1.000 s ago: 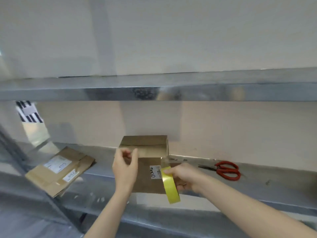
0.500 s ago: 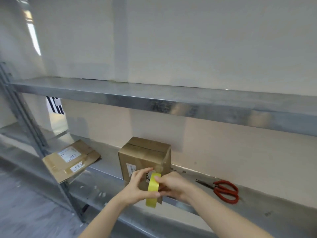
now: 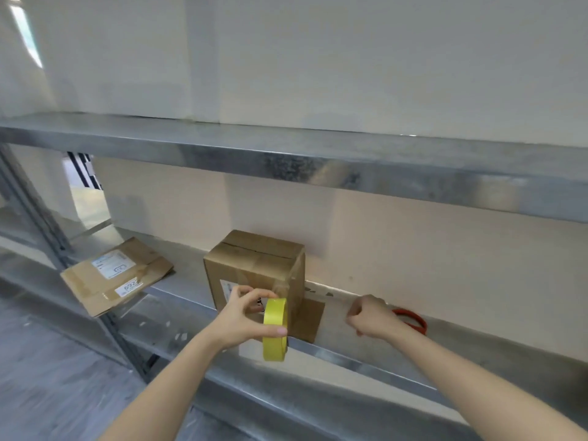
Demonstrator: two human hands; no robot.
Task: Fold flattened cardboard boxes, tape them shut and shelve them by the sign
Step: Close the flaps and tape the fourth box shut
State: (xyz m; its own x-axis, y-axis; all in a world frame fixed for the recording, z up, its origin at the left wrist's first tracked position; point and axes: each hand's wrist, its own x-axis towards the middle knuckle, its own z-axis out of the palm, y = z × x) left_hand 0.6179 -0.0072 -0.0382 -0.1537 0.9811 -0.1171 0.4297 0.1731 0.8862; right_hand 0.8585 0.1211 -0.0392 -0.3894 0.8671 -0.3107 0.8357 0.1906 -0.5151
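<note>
while the left hand (image 3: 240, 318) pinches the yellow tape roll (image 3: 274, 314), the right hand (image 3: 372, 318) curls empty by the scissors (image 3: 417, 318).

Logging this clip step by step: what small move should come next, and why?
Probably the right hand takes the scissors beside it, to cut free the tape roll that the left hand holds at the front of the box.

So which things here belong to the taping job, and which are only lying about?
In the job: upright box; yellow tape roll, held by left hand; red scissors beside right hand.
Lying about: flattened box, far left; striped card, upper left.
</note>
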